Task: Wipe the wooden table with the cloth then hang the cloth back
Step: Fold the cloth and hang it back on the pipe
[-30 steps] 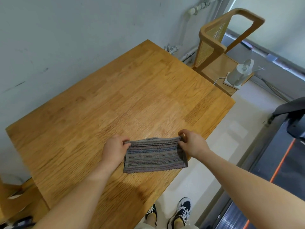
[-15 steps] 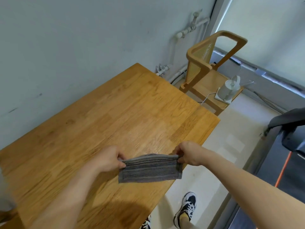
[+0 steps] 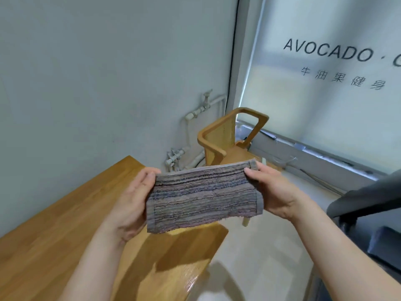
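Above the tabletop (image 3: 54, 235) corner the cloth (image 3: 204, 196) is in the air, its long axis from 9 to 3 o'clock. The left hand (image 3: 132, 205) pinches one end, the right hand (image 3: 275, 192) the other, both equally near. Beyond, at 12 o'clock, stands a wooden chair (image 3: 219, 135), perhaps the hanging place.

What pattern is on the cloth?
Thin grey, blue and purplish stripes on the cloth, seen in the head view.

One wide-angle view, taken from the person's head, faces forward and slightly down toward a room corner. The left hand (image 3: 130, 203) and right hand (image 3: 275, 192) hold the cloth (image 3: 204, 196) close to the lens at centre. The wooden table (image 3: 65, 224) fills the lower left, a window (image 3: 325, 109) the upper right.
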